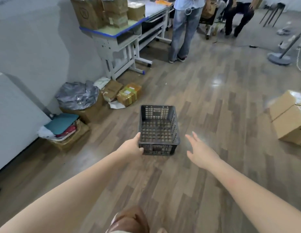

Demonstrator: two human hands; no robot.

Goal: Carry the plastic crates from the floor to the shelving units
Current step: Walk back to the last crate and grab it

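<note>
A black plastic crate [158, 130] with perforated walls and base is empty, over the wooden floor in the middle of the head view. My left hand [131, 147] grips its near left corner, thumb along the rim. My right hand [199, 151] hovers open just right of the crate, fingers spread, a small gap away from its side. No shelving unit is in sight.
Cardboard boxes, a grey bag and parcels [128, 94] lie along the left wall. A desk [116, 37] loaded with boxes stands behind them. A person in jeans [183, 32] stands further back. A large cardboard box [289, 115] sits at the right, a fan base [279, 58] beyond.
</note>
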